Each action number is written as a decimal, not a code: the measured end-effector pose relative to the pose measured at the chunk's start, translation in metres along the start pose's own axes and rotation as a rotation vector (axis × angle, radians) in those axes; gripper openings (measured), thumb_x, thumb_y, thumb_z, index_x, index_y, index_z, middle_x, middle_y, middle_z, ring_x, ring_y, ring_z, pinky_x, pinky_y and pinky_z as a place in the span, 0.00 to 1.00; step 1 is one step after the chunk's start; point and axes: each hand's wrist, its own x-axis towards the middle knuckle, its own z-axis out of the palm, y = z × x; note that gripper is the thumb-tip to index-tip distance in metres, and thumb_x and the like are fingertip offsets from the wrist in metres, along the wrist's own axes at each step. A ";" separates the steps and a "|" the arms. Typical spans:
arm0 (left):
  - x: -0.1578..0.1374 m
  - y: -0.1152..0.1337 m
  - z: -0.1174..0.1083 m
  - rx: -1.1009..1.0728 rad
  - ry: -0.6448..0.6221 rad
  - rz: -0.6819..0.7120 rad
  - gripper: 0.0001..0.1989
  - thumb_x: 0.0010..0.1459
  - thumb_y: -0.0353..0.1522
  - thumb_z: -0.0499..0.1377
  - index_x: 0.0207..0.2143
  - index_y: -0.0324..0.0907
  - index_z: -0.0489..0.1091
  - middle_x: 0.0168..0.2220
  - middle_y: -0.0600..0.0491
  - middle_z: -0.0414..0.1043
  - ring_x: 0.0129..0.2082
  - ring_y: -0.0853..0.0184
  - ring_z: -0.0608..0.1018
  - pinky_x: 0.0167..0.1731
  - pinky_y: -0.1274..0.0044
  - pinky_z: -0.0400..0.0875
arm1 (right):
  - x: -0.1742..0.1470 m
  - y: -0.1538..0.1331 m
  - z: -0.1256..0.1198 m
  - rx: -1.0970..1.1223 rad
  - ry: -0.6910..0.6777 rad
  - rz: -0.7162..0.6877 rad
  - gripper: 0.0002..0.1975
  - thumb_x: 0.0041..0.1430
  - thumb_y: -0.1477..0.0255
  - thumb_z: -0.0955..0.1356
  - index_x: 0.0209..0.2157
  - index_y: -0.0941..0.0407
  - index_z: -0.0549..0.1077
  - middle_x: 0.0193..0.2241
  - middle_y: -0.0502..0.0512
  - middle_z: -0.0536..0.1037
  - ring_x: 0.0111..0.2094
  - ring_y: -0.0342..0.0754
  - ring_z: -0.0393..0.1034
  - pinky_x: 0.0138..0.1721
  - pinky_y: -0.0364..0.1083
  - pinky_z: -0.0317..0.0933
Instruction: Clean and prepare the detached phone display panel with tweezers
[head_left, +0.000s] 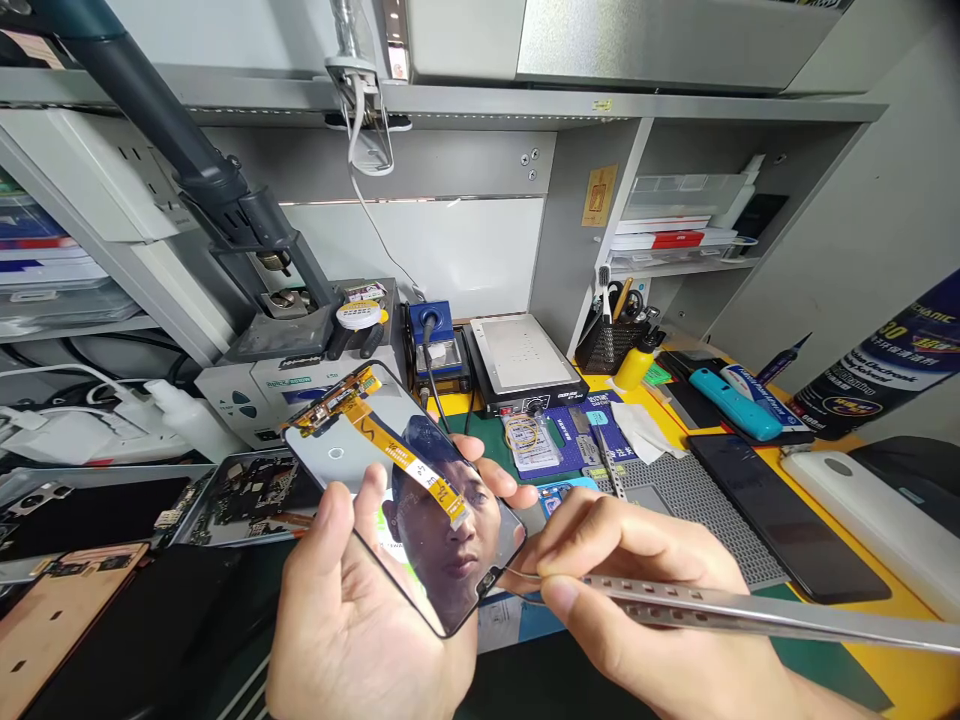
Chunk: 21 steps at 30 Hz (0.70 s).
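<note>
My left hand [360,630] cradles a glossy phone screen [420,530] from beneath, with its fingers wrapped around the edges. The screen is tilted and reflects a face. An orange flex cable [397,450] with handwritten marks lies across it, joined to a small circuit strip [337,405] at the upper end. Between thumb and fingers, my right hand [645,570] grips metal tweezers [712,605]. Their tips reach the screen's lower right edge, close to a small dark notch piece [489,580]. Whether the tips touch it I cannot tell.
Behind stand a soldering station [435,345] and a flat heating plate [525,350]. A black phone [787,520] lies on the right, near a spray can [885,350]. Opened devices [251,495] are on the left. A grey perforated mat [667,490] lies behind my right hand.
</note>
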 end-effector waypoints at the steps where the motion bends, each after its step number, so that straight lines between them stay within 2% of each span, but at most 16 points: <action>1: 0.000 0.001 0.001 -0.001 0.003 -0.011 0.21 0.50 0.49 0.63 0.37 0.43 0.78 0.38 0.42 0.81 0.35 0.50 0.83 0.34 0.56 0.81 | 0.000 0.000 0.000 0.005 -0.004 0.003 0.07 0.61 0.79 0.68 0.30 0.54 0.75 0.31 0.55 0.80 0.34 0.50 0.77 0.45 0.52 0.71; 6: -0.001 0.003 0.003 -0.006 -0.029 -0.069 0.22 0.42 0.50 0.67 0.29 0.41 0.80 0.35 0.42 0.81 0.32 0.48 0.83 0.33 0.57 0.81 | -0.002 0.002 0.000 0.049 -0.031 0.040 0.07 0.62 0.79 0.68 0.31 0.54 0.74 0.33 0.56 0.81 0.37 0.53 0.78 0.45 0.54 0.72; 9: 0.002 0.002 0.000 -0.014 -0.044 -0.022 0.22 0.45 0.50 0.66 0.31 0.40 0.80 0.36 0.40 0.81 0.33 0.49 0.83 0.32 0.60 0.82 | -0.004 0.002 -0.001 0.048 -0.016 0.038 0.06 0.63 0.77 0.69 0.32 0.53 0.75 0.33 0.56 0.81 0.38 0.54 0.79 0.43 0.53 0.72; 13: 0.004 -0.001 -0.003 -0.022 -0.050 0.034 0.21 0.51 0.48 0.63 0.34 0.40 0.80 0.37 0.39 0.81 0.35 0.50 0.83 0.34 0.58 0.81 | -0.003 0.001 -0.002 0.064 -0.003 0.057 0.06 0.64 0.75 0.69 0.32 0.52 0.75 0.33 0.56 0.82 0.38 0.54 0.79 0.43 0.52 0.72; 18: 0.004 0.000 0.000 -0.039 -0.048 -0.008 0.21 0.47 0.48 0.66 0.32 0.38 0.79 0.36 0.37 0.81 0.32 0.49 0.83 0.31 0.58 0.81 | -0.001 0.002 -0.002 0.035 0.000 0.052 0.07 0.63 0.76 0.69 0.31 0.52 0.74 0.34 0.55 0.83 0.40 0.53 0.79 0.50 0.55 0.70; 21: 0.004 0.001 0.000 -0.044 -0.025 -0.035 0.21 0.47 0.47 0.66 0.33 0.37 0.79 0.37 0.36 0.81 0.33 0.48 0.83 0.31 0.58 0.80 | -0.002 0.003 -0.002 -0.013 -0.001 0.042 0.06 0.63 0.77 0.69 0.31 0.53 0.75 0.33 0.54 0.82 0.37 0.51 0.79 0.49 0.53 0.71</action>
